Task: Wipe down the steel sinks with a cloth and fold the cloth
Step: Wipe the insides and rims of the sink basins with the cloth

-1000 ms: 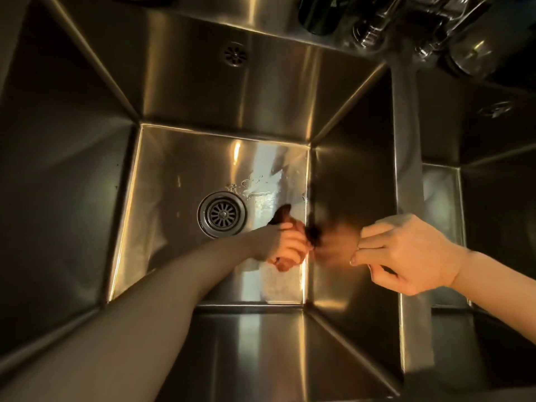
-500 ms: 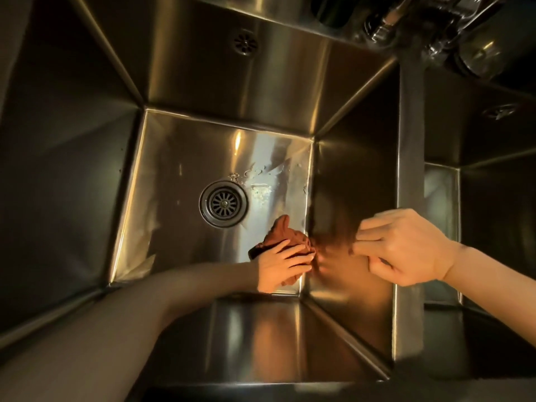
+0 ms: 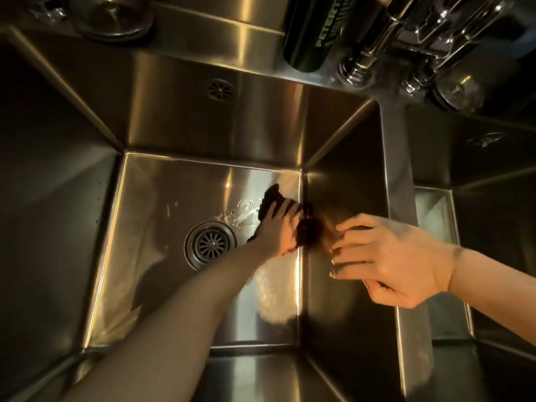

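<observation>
Wiping the sink [image 3: 156, 216] floor, right corner.
My left hand [image 3: 278, 229] is pressing the cloth [image 3: 269, 198] flat-fingered beside the drain [image 3: 211, 245]; my right hand [image 3: 391, 264] is hovering loose, empty. I'm aiming for firm strokes into the seam.

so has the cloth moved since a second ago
Yes. Under the left hand, the cloth has slid toward the back wall. It was nearer the front than the drain and now lies mostly farther back than it.
</observation>
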